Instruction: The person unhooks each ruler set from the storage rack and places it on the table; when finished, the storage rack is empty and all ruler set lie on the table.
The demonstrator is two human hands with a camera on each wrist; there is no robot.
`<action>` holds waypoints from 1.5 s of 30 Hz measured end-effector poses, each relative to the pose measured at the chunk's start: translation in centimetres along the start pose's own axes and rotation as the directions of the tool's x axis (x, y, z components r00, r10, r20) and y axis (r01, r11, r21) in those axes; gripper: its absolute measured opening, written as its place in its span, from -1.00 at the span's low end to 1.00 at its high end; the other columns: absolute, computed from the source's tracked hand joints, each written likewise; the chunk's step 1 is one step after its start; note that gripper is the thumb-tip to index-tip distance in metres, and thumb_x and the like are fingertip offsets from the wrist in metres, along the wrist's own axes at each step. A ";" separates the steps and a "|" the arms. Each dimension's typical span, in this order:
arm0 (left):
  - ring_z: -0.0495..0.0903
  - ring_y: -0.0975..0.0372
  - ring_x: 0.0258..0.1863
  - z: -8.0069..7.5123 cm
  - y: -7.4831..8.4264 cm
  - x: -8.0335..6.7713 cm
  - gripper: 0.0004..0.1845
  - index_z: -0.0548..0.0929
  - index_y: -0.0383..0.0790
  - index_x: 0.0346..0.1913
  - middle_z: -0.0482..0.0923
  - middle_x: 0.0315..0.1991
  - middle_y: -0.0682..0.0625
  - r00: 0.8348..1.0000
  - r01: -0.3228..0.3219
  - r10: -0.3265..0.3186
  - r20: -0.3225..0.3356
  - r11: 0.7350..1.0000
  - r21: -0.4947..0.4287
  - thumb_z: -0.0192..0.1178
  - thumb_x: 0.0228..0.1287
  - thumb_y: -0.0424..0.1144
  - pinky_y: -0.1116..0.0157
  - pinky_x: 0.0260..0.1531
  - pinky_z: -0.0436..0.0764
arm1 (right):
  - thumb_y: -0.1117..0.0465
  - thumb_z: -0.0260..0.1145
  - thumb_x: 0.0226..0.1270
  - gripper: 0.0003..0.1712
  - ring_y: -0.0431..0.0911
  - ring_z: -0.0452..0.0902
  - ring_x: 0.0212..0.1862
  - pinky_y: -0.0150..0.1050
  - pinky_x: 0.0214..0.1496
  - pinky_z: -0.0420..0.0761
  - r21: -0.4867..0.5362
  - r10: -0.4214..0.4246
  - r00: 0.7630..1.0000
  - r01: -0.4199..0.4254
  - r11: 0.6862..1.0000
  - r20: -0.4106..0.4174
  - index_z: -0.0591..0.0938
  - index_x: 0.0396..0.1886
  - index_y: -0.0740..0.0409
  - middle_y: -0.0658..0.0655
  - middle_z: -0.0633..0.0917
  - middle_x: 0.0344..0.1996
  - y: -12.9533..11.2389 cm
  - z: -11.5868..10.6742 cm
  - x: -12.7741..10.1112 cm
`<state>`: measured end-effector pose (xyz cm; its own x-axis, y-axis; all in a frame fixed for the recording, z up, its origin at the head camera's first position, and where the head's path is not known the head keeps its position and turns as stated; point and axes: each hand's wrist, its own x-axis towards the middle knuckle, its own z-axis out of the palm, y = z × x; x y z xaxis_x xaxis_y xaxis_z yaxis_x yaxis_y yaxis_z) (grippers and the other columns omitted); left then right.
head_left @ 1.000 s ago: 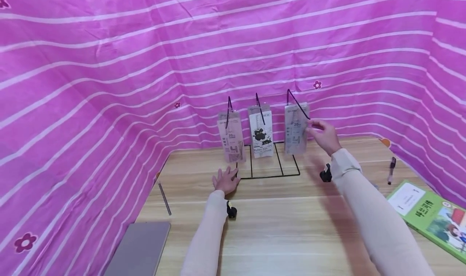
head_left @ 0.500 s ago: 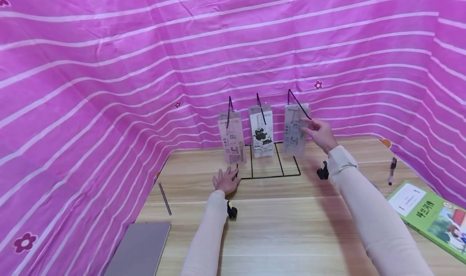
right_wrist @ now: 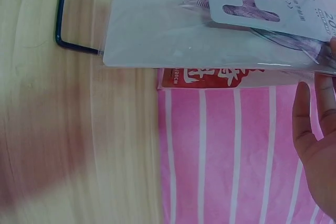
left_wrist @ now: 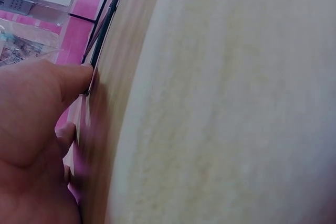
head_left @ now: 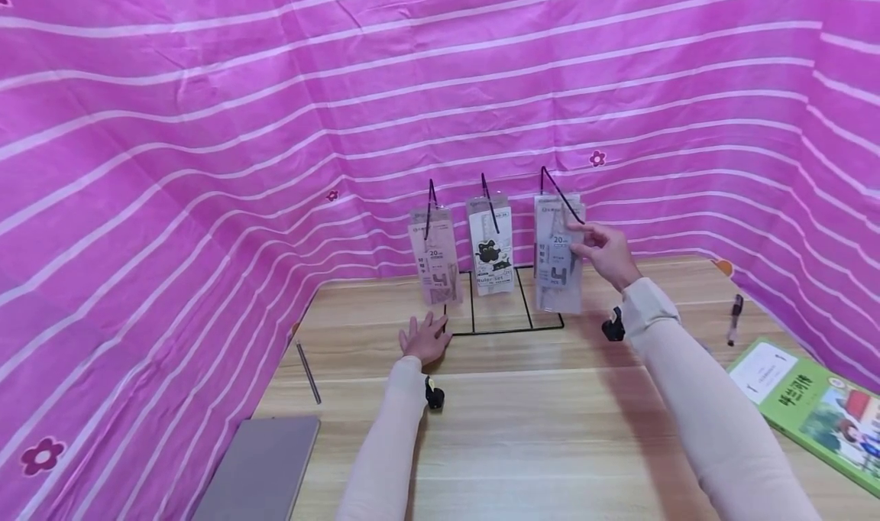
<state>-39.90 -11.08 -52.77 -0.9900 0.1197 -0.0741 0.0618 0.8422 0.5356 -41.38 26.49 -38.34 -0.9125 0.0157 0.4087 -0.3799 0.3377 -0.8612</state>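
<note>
Three packets on rack [head_left: 505, 326]; right hand [head_left: 605, 254] pinches rightmost packet [head_left: 558, 265].

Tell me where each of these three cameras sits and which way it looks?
Head: worn on the head, looking forward and down at the wire rack, both hands and sleeves.
Left wrist: low by the table, looking along the left hand at the rack's base.
Right wrist: beside the right hand, facing the right packet.
Head and right wrist share that packet.

Wire rack [head_left: 505, 318] at table [head_left: 536, 429] back edge; three packets hang in row; book [head_left: 814, 410] right edge, tablet [head_left: 257, 475] front-left corner.
</note>
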 end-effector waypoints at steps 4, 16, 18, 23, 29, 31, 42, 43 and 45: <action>-0.28 -0.21 0.60 -0.3 0.2 -0.2 -0.43 0.29 0.10 0.54 -0.04 0.63 -0.08 1.000 -0.008 0.008 -0.004 1.000 0.023 -0.10 0.57 0.09 -0.31 0.46 -0.39 | 0.45 0.38 0.29 -0.51 -0.22 0.48 -0.33 -0.47 -0.32 0.59 -0.017 -0.035 0.999 0.035 0.999 0.001 0.57 0.22 0.39 0.12 0.59 -0.40 -1.6 -0.1 -1.3; -0.30 -0.20 0.60 -0.6 0.0 -0.4 -0.44 0.29 0.12 0.54 -0.05 0.63 -0.08 1.000 -0.001 0.001 0.006 1.000 0.012 -0.09 0.56 0.09 -0.29 0.47 -0.40 | 0.36 0.44 0.28 -0.42 -0.31 0.51 -0.35 -0.52 -0.29 0.59 0.042 -0.086 0.996 0.084 0.996 0.036 0.54 0.29 0.32 -0.06 0.57 -0.41 0.3 -0.9 -2.9; -0.30 -0.20 0.60 -0.6 0.0 -0.4 -0.43 0.29 0.12 0.54 -0.05 0.63 -0.08 1.000 -0.004 0.003 0.006 1.000 0.011 -0.09 0.56 0.10 -0.29 0.47 -0.40 | 0.39 0.43 0.28 -0.43 -0.29 0.51 -0.34 -0.52 -0.28 0.59 0.057 -0.089 0.995 0.087 0.995 0.040 0.53 0.29 0.35 -0.05 0.58 -0.40 0.1 -1.0 -3.4; -0.28 -0.23 0.59 -0.5 0.1 -0.6 -0.45 0.32 0.09 0.53 -0.02 0.63 -0.10 1.000 -0.014 0.014 -0.002 1.000 -0.005 -0.07 0.56 0.07 -0.32 0.46 -0.39 | 0.44 0.41 0.28 -0.45 -0.25 0.53 -0.36 -0.51 -0.30 0.60 0.085 -0.105 0.994 0.101 0.991 0.042 0.52 0.27 0.41 0.06 0.58 -0.38 -0.6 -1.2 -4.7; -0.29 -0.22 0.59 -0.4 0.2 -0.8 -0.45 0.30 0.11 0.54 -0.03 0.63 -0.09 1.000 -0.009 0.009 0.006 1.000 -0.002 -0.08 0.57 0.07 -0.31 0.46 -0.39 | 0.41 0.41 0.30 -0.43 -0.28 0.49 -0.41 -0.49 -0.32 0.59 0.106 -0.104 0.994 0.099 0.989 0.042 0.54 0.30 0.31 -0.01 0.54 -0.38 -0.2 -1.7 -5.9; -0.29 -0.22 0.60 -0.4 0.2 -0.8 -0.44 0.30 0.10 0.54 -0.03 0.63 -0.09 1.000 -0.008 0.008 0.005 1.000 0.001 -0.08 0.57 0.07 -0.31 0.46 -0.38 | 0.39 0.42 0.30 -0.43 -0.28 0.50 -0.41 -0.48 -0.32 0.60 0.109 -0.098 0.994 0.093 0.990 0.040 0.54 0.31 0.28 -0.03 0.54 -0.38 0.0 -1.8 -6.2; -0.30 -0.22 0.60 -0.1 0.1 -0.4 -0.44 0.30 0.10 0.54 -0.03 0.63 -0.09 1.000 -0.017 0.017 -0.006 1.000 0.001 -0.09 0.57 0.07 -0.31 0.46 -0.41 | 0.30 0.41 0.35 -0.42 -0.24 0.52 -0.34 -0.48 -0.26 0.61 0.091 -0.086 0.995 0.082 0.992 0.049 0.53 0.35 0.17 0.00 0.56 -0.31 -0.8 -3.0 -8.3; -0.30 -0.22 0.60 -0.1 0.2 -0.4 -0.45 0.30 0.10 0.54 -0.03 0.63 -0.10 1.000 -0.018 0.018 -0.006 1.000 -0.001 -0.09 0.57 0.07 -0.31 0.45 -0.41 | 0.30 0.40 0.35 -0.42 -0.24 0.52 -0.34 -0.47 -0.26 0.61 0.091 -0.087 0.995 0.082 0.992 0.052 0.53 0.36 0.17 0.00 0.56 -0.31 -0.9 -3.2 -8.6; -0.30 -0.22 0.59 -0.1 0.3 -0.4 -0.45 0.31 0.09 0.53 -0.03 0.63 -0.11 1.000 -0.020 0.020 -0.005 1.000 -0.012 -0.09 0.57 0.06 -0.32 0.45 -0.42 | 0.31 0.39 0.36 -0.42 -0.24 0.51 -0.35 -0.46 -0.29 0.60 0.088 -0.086 0.994 0.081 0.993 0.060 0.51 0.36 0.19 0.01 0.56 -0.31 -0.9 -3.6 -9.0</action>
<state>-39.50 -10.98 -52.50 -0.9892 0.1341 -0.0588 0.0805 0.8335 0.5467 -32.26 29.41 -40.14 -0.8839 -0.0701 0.4624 -0.4641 0.2536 -0.8487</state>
